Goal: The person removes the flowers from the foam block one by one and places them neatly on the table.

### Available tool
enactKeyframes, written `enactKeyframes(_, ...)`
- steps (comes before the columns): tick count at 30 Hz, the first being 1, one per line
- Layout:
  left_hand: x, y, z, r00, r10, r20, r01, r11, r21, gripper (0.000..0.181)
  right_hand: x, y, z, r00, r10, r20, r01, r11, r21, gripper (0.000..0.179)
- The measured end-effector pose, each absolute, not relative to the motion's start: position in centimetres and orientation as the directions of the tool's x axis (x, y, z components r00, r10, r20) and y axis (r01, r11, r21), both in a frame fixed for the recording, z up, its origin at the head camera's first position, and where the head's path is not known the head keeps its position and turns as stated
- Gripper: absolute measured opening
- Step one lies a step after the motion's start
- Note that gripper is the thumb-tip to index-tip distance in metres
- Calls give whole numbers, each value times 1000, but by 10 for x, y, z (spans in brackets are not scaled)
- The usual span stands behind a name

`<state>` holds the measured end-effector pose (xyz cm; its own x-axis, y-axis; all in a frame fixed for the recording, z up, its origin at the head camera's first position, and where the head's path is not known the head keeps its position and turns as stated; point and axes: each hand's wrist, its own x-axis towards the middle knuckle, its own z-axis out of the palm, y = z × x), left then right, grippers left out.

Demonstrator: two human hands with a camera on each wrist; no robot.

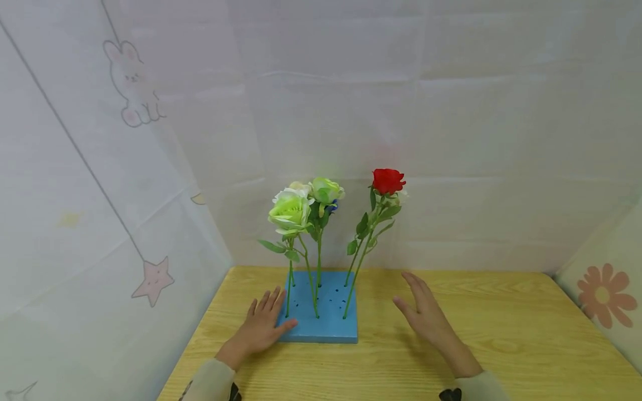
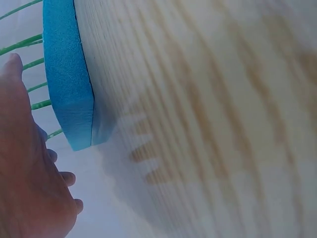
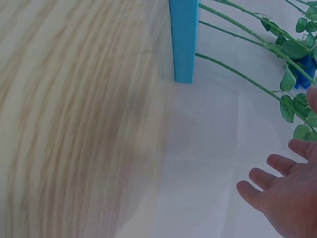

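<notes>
Backdrop: white cloth [image 1: 451, 111] is hanging beyond both hands, a printed rabbit [image 1: 131, 83] and star [image 1: 154, 280] showing off to the left, an orange daisy print [image 1: 606, 295] far right of the right hand.
Table: wood-grain top [image 1: 501, 323] is lying under both hands.
Left hand [image 1: 259, 328]: fingers spreading straight, gripping nothing, reaching over the block's left edge; contact, can't tell.
Right hand [image 1: 431, 320]: hovering above the table right of the block, fingers extending, thumb standing apart, holding nothing.
Block: blue foam block [image 1: 328, 332] is sitting just beside the left hand, left of the right hand, bearing stems and spare holes.
Left cluster: green-white rose [image 1: 291, 213], pale-green rose [image 1: 326, 190] and partly hidden blue flower [image 1: 332, 206] are rising nearer the left hand.
Right pair: red rose [image 1: 388, 181] is leaning rightward, nearer the right hand, mostly hiding a white flower [image 1: 403, 196].
</notes>
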<state>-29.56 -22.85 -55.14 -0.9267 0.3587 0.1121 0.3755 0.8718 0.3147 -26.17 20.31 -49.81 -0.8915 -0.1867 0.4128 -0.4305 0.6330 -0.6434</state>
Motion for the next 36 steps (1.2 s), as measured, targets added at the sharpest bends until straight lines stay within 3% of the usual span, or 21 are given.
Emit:
enactKeyframes(8, -290, -221, -537, -928, 366, 69, 367, 869, 331, 88, -268, 186, -498, -878, -160, 451, -451, 590, -670, 61)
enactKeyframes(17, -300, -223, -549, -926, 375, 54, 372, 872, 319, 93, -276, 170, -501, -865, -171, 473, -489, 502, -713, 56)
enactKeyframes(31, -308, -226, -563, -931, 364, 30, 356, 886, 297, 95, -282, 144, -497, -882, -141, 449, -469, 354, -809, 49)
enactKeyframes(36, -308, -225, -561, -933, 360, 17, 349, 890, 294, 97, -275, 134, -476, -919, -125, 375, -395, 323, -860, 49)
